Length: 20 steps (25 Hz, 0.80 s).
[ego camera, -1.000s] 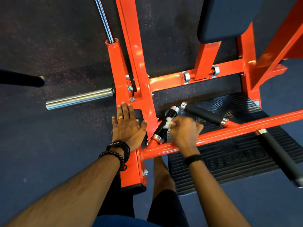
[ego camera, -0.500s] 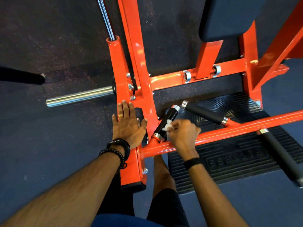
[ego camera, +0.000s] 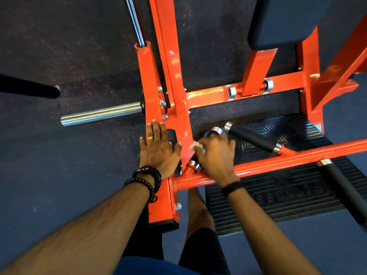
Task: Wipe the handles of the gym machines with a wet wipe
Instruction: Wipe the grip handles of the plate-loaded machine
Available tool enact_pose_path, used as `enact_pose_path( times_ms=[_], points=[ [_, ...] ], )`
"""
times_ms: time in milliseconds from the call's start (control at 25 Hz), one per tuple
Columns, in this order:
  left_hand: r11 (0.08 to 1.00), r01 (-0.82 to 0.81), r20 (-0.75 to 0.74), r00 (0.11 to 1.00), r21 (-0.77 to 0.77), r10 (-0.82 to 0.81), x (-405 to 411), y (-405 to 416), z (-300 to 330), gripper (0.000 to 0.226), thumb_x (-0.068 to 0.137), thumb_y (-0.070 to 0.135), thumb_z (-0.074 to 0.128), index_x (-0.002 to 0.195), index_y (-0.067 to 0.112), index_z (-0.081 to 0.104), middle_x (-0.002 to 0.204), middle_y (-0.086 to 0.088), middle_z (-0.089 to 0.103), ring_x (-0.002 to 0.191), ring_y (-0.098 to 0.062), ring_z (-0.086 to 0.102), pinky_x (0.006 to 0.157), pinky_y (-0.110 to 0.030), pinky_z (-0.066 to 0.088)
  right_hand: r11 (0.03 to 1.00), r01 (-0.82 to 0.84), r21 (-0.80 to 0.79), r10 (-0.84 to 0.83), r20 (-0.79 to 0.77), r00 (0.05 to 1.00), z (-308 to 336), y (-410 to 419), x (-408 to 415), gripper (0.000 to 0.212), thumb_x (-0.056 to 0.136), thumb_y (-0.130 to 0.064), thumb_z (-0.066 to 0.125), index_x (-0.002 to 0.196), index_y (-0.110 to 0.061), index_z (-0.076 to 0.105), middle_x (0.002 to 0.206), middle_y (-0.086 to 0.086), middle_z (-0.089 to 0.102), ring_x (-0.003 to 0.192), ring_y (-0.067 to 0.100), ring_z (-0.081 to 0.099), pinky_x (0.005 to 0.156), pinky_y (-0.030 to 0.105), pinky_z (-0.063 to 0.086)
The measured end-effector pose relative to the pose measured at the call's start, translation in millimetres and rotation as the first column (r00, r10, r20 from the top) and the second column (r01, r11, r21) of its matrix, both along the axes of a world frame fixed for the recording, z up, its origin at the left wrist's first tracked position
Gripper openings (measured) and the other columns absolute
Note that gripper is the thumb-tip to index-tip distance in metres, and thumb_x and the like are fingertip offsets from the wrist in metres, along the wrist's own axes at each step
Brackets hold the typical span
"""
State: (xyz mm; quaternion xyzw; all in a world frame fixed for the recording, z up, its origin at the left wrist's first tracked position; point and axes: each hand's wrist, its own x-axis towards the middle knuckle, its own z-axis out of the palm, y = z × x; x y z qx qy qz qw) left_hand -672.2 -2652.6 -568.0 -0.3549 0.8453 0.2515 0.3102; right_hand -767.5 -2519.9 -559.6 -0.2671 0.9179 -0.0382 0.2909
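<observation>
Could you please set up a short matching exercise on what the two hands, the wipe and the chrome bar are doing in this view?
Things:
1. left hand
2. right hand
3. wipe
4. chrome bar

States:
A. sticks out bare from the frame's left side
B. curled round a black handle
C. white, pressed under the fingers
D. flat on the orange frame

Pairs: 1-D, 2-B, 3-C, 4-A

The left hand (ego camera: 158, 150) rests flat on the frame upright (ego camera: 156, 195). Right of it, the right hand (ego camera: 215, 153) grips the near handle (ego camera: 195, 164) through a wipe (ego camera: 195, 146). A second handle (ego camera: 252, 138) lies further right, above the footplate (ego camera: 278, 203).
</observation>
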Motion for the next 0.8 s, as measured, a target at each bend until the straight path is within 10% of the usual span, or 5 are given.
enact_pose_path(
  times_ms=[160, 360, 600, 800],
  points=[
    [1.000, 0.003, 0.000, 1.000, -0.002, -0.003, 0.8, 0.2, -2.2, 0.083, 0.099, 0.056, 0.032, 0.158, 0.009, -0.003, 0.166, -0.011, -0.013, 0.153, -0.027, -0.011, 0.123, -0.055, 0.007, 0.967, -0.063, 0.245, 0.084, -0.076, 0.994, -30.5, -17.5, -50.7, 0.027, 0.093, -0.034, 0.055, 0.105, -0.016, 0.071, 0.110, 0.008, 0.066, 0.116, 0.031, 0.048, 0.099, 0.044, 0.026],
    [1.000, -0.004, -0.010, 1.000, -0.008, 0.004, 0.8, 0.5, -2.5, 0.081, 0.099, 0.054, 0.032, 0.158, 0.008, -0.001, 0.166, -0.011, -0.011, 0.153, -0.027, -0.010, 0.122, -0.056, 0.008, 0.896, -0.438, 0.073, 0.419, 0.182, 0.889, 0.4, -31.9, 5.1, 0.030, 0.087, -0.040, 0.048, 0.094, -0.015, 0.066, 0.099, 0.007, 0.069, 0.105, 0.029, 0.055, 0.096, 0.044, 0.024],
    [1.000, -0.009, -0.016, 1.000, 0.006, 0.009, 1.8, 0.0, -4.1, 0.082, 0.099, 0.054, 0.033, 0.158, 0.009, -0.002, 0.166, -0.010, -0.012, 0.153, -0.027, -0.011, 0.122, -0.056, 0.005, 0.824, -0.402, 0.400, 0.421, 0.046, 0.906, -39.3, -34.9, -76.1, 0.023, 0.093, -0.031, 0.054, 0.109, -0.016, 0.061, 0.104, 0.007, 0.067, 0.113, 0.029, 0.054, 0.111, 0.042, 0.021],
    [1.000, -0.007, -0.009, 1.000, -0.004, 0.007, 1.0, 0.3, -3.2, 0.081, 0.099, 0.053, 0.032, 0.158, 0.008, 0.000, 0.166, -0.011, -0.010, 0.153, -0.027, -0.010, 0.122, -0.056, 0.007, 0.844, -0.529, 0.091, 0.499, 0.230, 0.836, 3.2, -39.2, -12.9, 0.016, 0.089, -0.040, 0.056, 0.089, -0.023, 0.056, 0.095, 0.003, 0.063, 0.104, 0.024, 0.054, 0.104, 0.045, 0.023]
  ],
)
